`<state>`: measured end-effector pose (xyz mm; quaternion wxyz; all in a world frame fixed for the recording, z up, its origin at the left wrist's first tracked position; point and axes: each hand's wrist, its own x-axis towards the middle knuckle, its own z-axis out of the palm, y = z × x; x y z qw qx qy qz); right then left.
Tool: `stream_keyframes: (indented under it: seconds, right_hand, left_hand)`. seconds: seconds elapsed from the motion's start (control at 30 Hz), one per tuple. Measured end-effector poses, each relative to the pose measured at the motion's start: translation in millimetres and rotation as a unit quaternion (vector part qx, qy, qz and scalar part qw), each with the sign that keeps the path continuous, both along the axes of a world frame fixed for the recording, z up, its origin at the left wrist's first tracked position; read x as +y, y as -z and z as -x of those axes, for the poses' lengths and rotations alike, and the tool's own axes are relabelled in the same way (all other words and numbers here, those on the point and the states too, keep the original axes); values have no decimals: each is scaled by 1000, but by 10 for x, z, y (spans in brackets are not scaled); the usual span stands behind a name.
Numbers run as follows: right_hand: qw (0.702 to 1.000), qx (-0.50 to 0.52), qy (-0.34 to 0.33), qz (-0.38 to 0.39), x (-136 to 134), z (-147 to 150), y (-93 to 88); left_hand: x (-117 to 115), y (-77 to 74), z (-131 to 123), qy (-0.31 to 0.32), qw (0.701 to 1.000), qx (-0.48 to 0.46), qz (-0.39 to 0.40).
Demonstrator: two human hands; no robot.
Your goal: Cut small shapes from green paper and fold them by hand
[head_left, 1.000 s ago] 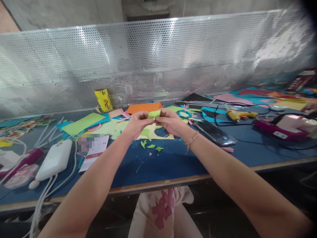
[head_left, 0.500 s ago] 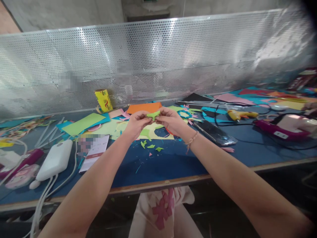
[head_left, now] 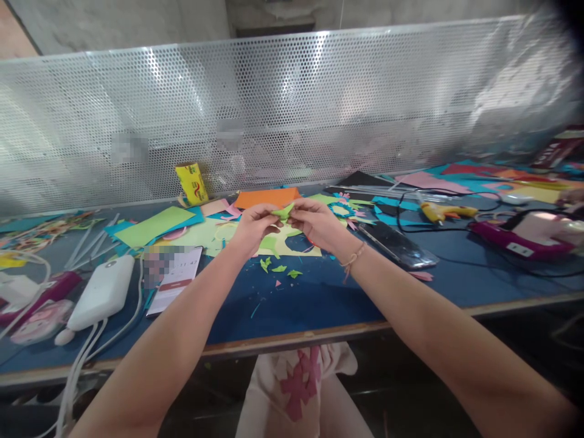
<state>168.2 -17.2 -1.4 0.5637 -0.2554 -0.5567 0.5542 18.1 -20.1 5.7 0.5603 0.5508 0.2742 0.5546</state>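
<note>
Between my two hands, above the far half of the blue table (head_left: 301, 304), is a small folded piece of green paper (head_left: 285, 213). My left hand (head_left: 253, 227) pinches its left end with thumb and fingers. The right end is pinched by my right hand (head_left: 318, 223), which has a thin bracelet at the wrist. Below them lie small green paper scraps (head_left: 280, 269) and a pale yellow-green sheet (head_left: 298, 249). Behind the hands rests an orange sheet (head_left: 267, 198). A ring of blue paper (head_left: 342, 208) sits just right of my right hand.
A lit phone (head_left: 176, 280) and a white power bank (head_left: 103, 292) with cables lie left. At right are a dark phone (head_left: 396, 244), a yellow glue gun (head_left: 444, 212) and a purple power strip (head_left: 520, 240). A perforated metal screen (head_left: 283, 115) closes the back.
The green paper has been turned and tilted between my fingers, its right end now higher. Both hands stay in nearly the same place.
</note>
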Motion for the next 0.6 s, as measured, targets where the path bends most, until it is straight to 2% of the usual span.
stream_keyframes:
  seconds: [0.2, 0.4, 0.6]
  right_hand:
    - [999, 15, 14, 35, 3, 0, -11]
    - [997, 16, -2, 74, -35, 26, -45]
    - [995, 11, -22, 96, 1, 8, -23]
  left_hand:
    - [4, -11, -8, -2, 1000, -15, 25]
    - [-7, -39, -19, -12, 994, -31, 103]
    - [-27, -87, -13, 31, 978, -75, 192]
